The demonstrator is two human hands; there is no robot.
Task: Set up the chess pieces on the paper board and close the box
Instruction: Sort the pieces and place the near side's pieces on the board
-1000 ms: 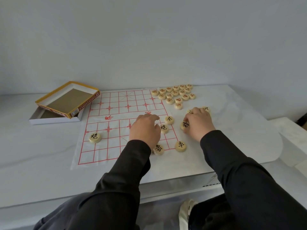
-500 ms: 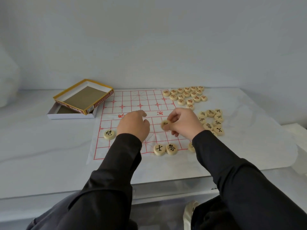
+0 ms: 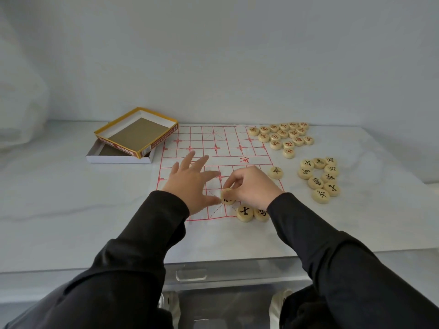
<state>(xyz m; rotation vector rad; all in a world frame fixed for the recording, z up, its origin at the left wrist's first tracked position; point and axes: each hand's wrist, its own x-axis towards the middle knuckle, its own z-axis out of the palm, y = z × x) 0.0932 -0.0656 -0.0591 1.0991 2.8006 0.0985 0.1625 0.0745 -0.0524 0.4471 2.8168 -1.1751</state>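
Pinching one round piece [image 3: 228, 197] between curled fingertips and thumb, the right hand [image 3: 254, 186] holds it tilted just above the near middle of the paper board [image 3: 213, 143], over the red diagonal lines. The left hand [image 3: 192, 184] hovers flat beside it with all fingers straight and spread, holding nothing. Its thumb tip comes right up to the held piece (touching or not, I cannot tell). This hand covers the board's near-left squares, and the right wrist hides part of the near-right corner.

Two black-lettered pieces [image 3: 245, 213] lie side by side, touching, on the board's near edge, the right one partly under the black sleeve [image 3: 308, 233]. A single piece [image 3: 275, 172] sits at the board's right border. Off the board to the right lie a far cluster of red-lettered pieces [image 3: 282, 136] and a nearer cluster of black-lettered pieces [image 3: 319, 179], apart from each other.

At the board's far left corner the box lies open in two halves: the yellow-edged half [image 3: 136, 132] rests slanted, inside up, on the white half [image 3: 118, 159]. Everything lies on a white, faintly veined tabletop [image 3: 71, 198] against a plain pale wall [image 3: 213, 55].
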